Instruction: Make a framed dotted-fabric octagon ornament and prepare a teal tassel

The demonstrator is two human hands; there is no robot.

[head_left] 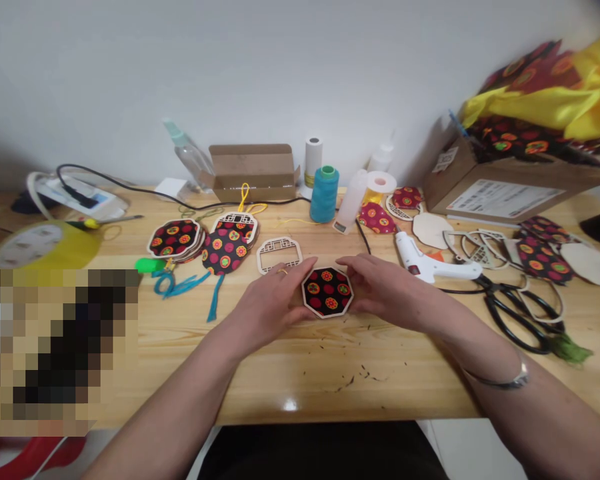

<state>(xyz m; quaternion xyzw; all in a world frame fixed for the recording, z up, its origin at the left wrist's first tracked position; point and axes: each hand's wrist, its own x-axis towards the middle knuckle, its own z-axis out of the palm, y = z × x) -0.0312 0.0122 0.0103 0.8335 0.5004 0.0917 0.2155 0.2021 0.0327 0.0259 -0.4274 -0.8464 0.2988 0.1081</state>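
Observation:
An octagonal wooden frame filled with black floral fabric (327, 292) is held between both hands above the front middle of the table. My left hand (275, 300) grips its left edge, thumb below and fingers above. On the opposite edge, my right hand (383, 290) closes around it the same way. Just behind the left fingers lies a pale openwork wooden frame (264, 256). Further left sit a stack of fabric-filled frames (175, 239) and a floral fabric piece (225, 252) with a blue tassel (213, 303).
A white glue gun (435, 267) and black scissors (517, 313) lie to the right. Behind stand a teal thread spool (324, 195), a clear bottle (351, 200) and an open cardboard box (253, 163). A carton (510, 183) holds fabric. Dark scraps (350, 381) dot the table (260, 373).

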